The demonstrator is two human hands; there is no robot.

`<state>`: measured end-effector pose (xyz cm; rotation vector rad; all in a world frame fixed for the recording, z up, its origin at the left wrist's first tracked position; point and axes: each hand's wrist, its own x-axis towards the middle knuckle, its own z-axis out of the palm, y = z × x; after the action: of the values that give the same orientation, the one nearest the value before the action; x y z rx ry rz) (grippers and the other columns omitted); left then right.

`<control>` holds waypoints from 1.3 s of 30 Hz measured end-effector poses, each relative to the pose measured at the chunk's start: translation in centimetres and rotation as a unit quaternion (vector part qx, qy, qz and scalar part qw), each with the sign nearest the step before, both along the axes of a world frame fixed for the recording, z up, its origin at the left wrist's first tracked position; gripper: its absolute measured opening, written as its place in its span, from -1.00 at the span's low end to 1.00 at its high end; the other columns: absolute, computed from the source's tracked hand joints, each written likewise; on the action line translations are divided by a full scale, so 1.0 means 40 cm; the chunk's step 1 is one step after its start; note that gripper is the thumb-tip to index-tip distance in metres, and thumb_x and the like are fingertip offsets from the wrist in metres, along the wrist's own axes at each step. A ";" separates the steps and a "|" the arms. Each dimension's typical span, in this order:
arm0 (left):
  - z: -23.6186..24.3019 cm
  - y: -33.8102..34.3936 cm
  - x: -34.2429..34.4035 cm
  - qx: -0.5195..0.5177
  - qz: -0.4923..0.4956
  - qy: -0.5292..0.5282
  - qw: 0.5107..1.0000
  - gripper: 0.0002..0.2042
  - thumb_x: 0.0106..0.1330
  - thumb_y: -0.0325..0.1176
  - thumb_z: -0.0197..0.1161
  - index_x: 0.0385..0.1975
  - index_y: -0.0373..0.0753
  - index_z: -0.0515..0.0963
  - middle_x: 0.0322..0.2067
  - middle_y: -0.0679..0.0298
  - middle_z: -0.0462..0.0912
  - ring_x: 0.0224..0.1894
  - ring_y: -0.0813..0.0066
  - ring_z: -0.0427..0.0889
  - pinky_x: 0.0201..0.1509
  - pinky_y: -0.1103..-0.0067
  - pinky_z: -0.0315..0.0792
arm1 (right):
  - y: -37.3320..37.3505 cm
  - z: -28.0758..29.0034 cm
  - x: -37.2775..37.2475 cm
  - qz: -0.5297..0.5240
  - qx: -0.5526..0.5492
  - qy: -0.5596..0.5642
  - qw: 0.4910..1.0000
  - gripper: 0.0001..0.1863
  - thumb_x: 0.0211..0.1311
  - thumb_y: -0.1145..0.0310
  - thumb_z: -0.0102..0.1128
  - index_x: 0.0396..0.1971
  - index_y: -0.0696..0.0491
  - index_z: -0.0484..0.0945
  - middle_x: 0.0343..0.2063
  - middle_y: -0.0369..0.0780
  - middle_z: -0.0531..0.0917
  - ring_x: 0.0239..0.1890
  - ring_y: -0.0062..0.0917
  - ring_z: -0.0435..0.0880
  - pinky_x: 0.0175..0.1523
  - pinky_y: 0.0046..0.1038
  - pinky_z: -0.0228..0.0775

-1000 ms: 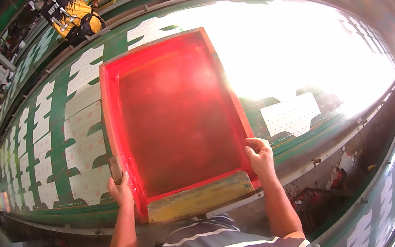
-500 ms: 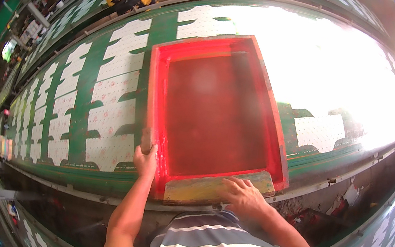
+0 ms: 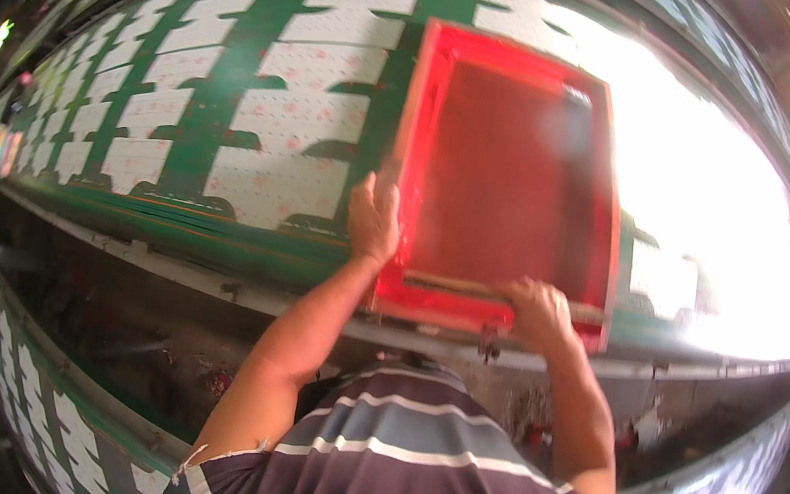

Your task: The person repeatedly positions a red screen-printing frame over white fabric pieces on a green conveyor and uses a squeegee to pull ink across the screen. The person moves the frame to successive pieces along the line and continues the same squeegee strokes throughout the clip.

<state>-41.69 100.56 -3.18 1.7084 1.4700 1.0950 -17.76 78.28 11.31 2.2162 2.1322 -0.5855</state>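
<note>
A screen-printing frame (image 3: 609, 217) with bright red inner edges and a dark red mesh (image 3: 505, 182) lies on the long green printing table. My left hand (image 3: 376, 219) grips its left side, next to a small block on the outer edge. At the frame's near end, my right hand (image 3: 539, 313) is closed on a long wooden squeegee (image 3: 455, 284), whose narrow top edge runs across the frame's width. The squeegee's lower part and some fingertips of my right hand are hidden.
White cut fabric pieces (image 3: 301, 87) with small printed motifs lie in rows on the green table (image 3: 206, 119). A metal rail (image 3: 208, 283) edges the near side. Behind me, another table holds more white pieces (image 3: 39, 409). Strong glare washes out the right side.
The view has shifted, so the frame sits farther right and higher. My right hand has gone from resting on the squeegee's broad face to gripping it, and the squeegee now shows edge-on.
</note>
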 end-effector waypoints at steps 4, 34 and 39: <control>-0.007 0.001 0.003 0.021 -0.010 -0.056 0.998 -0.28 0.69 0.10 0.09 0.48 -0.53 0.41 0.40 -0.28 0.49 0.50 -0.20 0.44 0.64 0.14 0.27 | -0.028 0.022 0.008 -0.007 0.014 0.035 0.999 -0.47 0.21 0.36 0.51 0.23 -0.12 0.76 0.08 -0.19 0.81 0.20 -0.20 0.77 0.29 -0.13 0.61; 0.037 -0.034 -0.006 -0.002 -0.024 -0.026 0.999 -0.40 0.76 -0.08 -0.02 0.50 -0.52 0.39 0.46 -0.20 0.47 0.54 -0.14 0.43 0.66 0.17 0.24 | 0.652 -0.172 0.348 -0.030 0.143 -0.139 0.980 -0.39 0.33 0.50 0.31 0.36 -0.29 0.68 0.13 -0.28 0.71 0.28 -0.33 0.69 0.44 -0.21 0.47; 0.047 -0.040 0.001 -0.004 0.005 0.016 1.000 -0.31 0.74 0.11 0.02 0.47 -0.48 0.44 0.41 -0.17 0.52 0.48 -0.10 0.48 0.59 0.16 0.30 | 0.898 -0.183 0.486 -0.045 0.132 -0.138 0.981 -0.40 0.33 0.48 0.31 0.35 -0.32 0.68 0.19 -0.25 0.74 0.29 -0.29 0.73 0.43 -0.16 0.54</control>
<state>-41.64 98.95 -1.31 1.7224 1.5023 1.0712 1.67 114.19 3.98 2.3635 2.0763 0.0127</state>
